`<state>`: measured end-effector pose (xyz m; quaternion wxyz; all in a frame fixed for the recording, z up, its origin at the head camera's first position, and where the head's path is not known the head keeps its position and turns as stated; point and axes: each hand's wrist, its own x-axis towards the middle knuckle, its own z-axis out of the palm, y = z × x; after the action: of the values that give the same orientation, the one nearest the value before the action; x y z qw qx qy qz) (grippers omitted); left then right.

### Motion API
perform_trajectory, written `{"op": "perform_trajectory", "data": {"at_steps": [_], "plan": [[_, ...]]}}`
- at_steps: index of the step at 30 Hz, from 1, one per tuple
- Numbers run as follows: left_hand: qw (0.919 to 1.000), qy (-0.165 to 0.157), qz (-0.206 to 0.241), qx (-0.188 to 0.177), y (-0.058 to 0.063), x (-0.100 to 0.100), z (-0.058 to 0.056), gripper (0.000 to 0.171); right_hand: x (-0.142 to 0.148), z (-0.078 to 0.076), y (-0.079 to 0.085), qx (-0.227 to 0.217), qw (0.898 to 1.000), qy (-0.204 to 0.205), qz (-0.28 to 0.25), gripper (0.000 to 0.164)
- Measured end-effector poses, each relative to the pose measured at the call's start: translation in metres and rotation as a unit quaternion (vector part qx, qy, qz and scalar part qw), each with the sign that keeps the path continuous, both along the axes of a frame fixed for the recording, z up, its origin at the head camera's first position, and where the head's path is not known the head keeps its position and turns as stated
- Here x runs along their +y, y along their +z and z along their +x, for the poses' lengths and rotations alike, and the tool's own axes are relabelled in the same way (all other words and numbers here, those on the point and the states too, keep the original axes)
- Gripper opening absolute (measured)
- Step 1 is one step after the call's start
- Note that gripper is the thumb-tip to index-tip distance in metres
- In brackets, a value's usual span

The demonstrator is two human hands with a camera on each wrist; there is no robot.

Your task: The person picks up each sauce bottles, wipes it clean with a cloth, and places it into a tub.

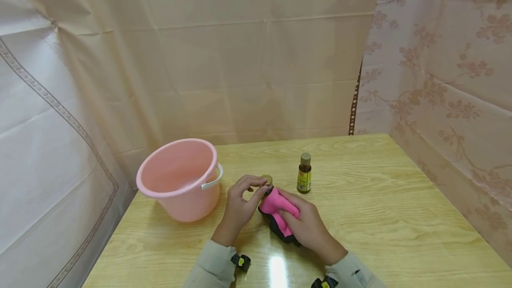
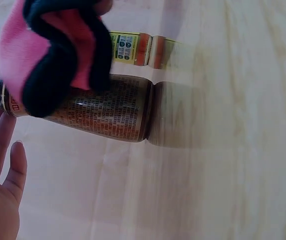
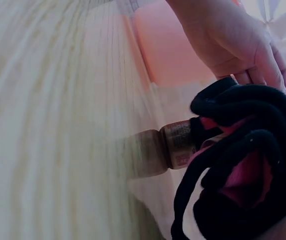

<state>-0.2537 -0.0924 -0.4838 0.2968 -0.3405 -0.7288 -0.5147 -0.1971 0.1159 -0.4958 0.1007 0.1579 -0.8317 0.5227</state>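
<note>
Brown, gold-capped bottle (image 2: pixel 103 112) stands on the wooden surface (image 1: pixel 380 208), well in from the far edge; left hand (image 1: pixel 238 208) pinches its top, right hand (image 1: pixel 311 226) grips a pink-and-black cloth (image 1: pixel 275 202) against it. Probably fragile, slippery glass: steady it at the neck.

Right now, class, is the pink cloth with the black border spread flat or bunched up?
Bunched up: the cloth is gripped in the right hand, its border looping in folds.

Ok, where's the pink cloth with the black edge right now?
In the head view, the pink cloth is low, just right of centre, in the right hand and against the brown bottle whose top the left hand pinches.
</note>
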Motion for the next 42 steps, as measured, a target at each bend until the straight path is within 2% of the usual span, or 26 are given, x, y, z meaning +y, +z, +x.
{"op": "perform_trajectory", "data": {"at_steps": [7,19,24,30,34,42], "plan": [[1.0000,-0.001,-0.002,0.002,-0.0010,0.0011,-0.0006,0.021,0.0021,-0.0009,0.0000,0.078,0.997,0.011,-0.013,0.055],[0.9997,0.020,-0.017,0.003,0.0019,0.0031,0.0013,0.018,0.0050,-0.0036,0.0007,0.089,0.996,0.016,0.022,0.057],[0.9990,0.032,-0.027,-0.012,0.0008,0.0041,0.0020,0.020,0.0053,-0.0033,0.0005,0.067,0.997,0.017,0.025,0.052],[0.9975,0.057,-0.027,-0.030,0.0006,0.0051,0.0035,0.031,0.0049,-0.0039,-0.0019,-0.008,0.999,0.011,0.044,0.045],[0.9962,0.071,-0.034,-0.038,0.0002,0.0052,0.0039,0.037,0.0046,-0.0040,-0.0040,-0.039,0.997,0.007,0.070,0.045],[0.9971,0.065,-0.040,0.001,0.0009,0.0056,0.0044,0.030,0.0055,-0.0034,-0.0042,-0.050,0.994,0.009,0.096,0.046]]}}
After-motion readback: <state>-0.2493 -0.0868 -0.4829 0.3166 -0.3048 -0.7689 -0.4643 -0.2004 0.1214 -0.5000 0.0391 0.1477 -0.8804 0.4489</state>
